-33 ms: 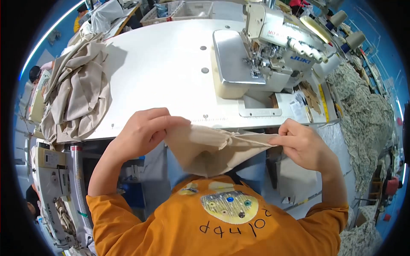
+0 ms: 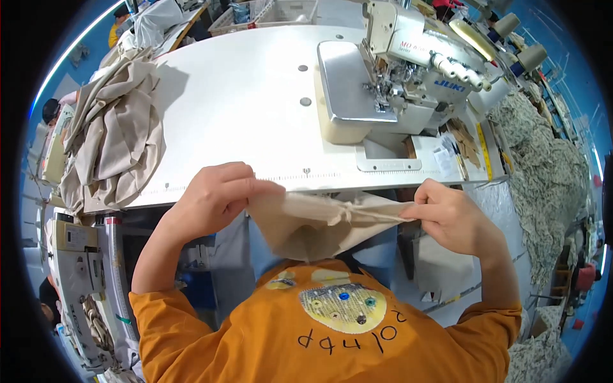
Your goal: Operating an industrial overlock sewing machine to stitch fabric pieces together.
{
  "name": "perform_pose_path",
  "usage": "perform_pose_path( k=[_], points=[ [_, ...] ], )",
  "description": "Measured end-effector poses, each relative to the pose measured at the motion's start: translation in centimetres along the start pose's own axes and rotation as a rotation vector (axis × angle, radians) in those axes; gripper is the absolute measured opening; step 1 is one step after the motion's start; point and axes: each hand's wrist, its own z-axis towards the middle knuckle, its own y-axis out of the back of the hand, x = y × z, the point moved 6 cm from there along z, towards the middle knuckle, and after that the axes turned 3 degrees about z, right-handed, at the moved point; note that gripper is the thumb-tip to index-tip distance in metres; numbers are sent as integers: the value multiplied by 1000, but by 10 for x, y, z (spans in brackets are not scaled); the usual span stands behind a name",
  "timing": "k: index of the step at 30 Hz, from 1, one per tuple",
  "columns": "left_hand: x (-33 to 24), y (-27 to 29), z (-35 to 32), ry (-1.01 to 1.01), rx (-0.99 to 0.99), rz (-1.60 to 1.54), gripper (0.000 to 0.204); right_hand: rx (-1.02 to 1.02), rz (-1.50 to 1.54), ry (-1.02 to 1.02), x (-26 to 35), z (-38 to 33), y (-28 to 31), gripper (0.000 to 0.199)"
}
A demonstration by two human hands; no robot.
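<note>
A beige piece of fabric (image 2: pixel 300 226) is stretched between my two hands, in front of the sewing table's near edge and above my lap. My left hand (image 2: pixel 220 195) pinches its left upper corner, thumb and fingers closed. At the other end my right hand (image 2: pixel 447 214) grips the fabric's narrow, gathered tip between thumb and bent forefinger. Bunched folds, looking like a gathered seam or a loose strip, run along the upper edge near the middle. The cloth hangs down in a pouch shape, slightly blurred.
On the white table (image 2: pixel 236 115) stands an overlock sewing machine (image 2: pixel 408 76) at the right. A heap of beige fabric (image 2: pixel 118 134) drapes over the table's left side. Small tools (image 2: pixel 458 159) lie near a yellow ruler (image 2: pixel 484 153). Patterned cloth (image 2: pixel 543 172) is piled far right.
The fabric's upper edge between my hands has dipped slightly and is more blurred. Both hands keep their grip in nearly the same place.
</note>
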Motion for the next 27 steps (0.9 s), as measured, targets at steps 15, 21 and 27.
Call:
perform_pose_path(
  k=[15,21,27],
  points=[
    [-14,-69,-38,38,116,-52,8,-88,-271,-63,2,-30,-29,14],
    [-3,-57,-48,220,-34,-72,6,-175,-166,-129,11,-32,-24,13],
    [-3,-56,-41,88,-69,115,16,-318,-33,-137,2,-34,-34,9]
  ],
)
